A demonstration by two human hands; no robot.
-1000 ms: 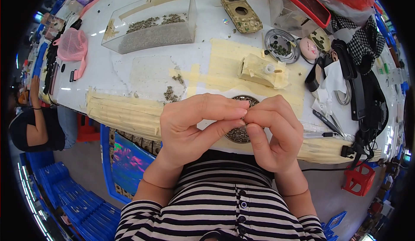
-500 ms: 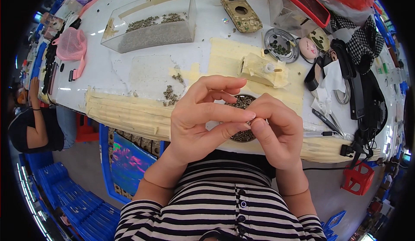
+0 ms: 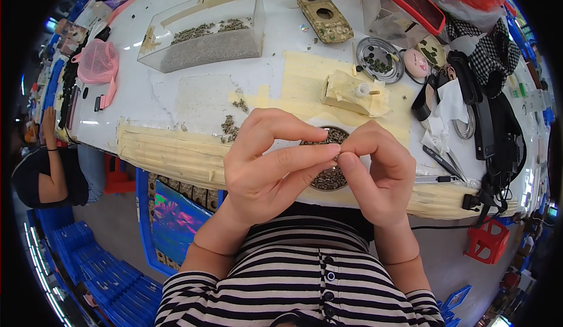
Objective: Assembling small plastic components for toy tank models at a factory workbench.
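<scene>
While the left hand (image 3: 258,174) and the right hand (image 3: 387,174) meet at the fingertips, both pinching one tiny piece (image 3: 336,157), mostly hidden, over the round dish (image 3: 335,128) of small parts (image 3: 328,179), a taped block (image 3: 343,94) stands beyond, on the table (image 3: 146,101).

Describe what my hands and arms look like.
Your left hand and right hand are bare and ungloved. Your forearms are uncovered too, below short sleeves with horizontal black and off-white stripes.

Bright, even light; small glints on white table (image 3: 143,101); fisheye bending, black corners.
</scene>
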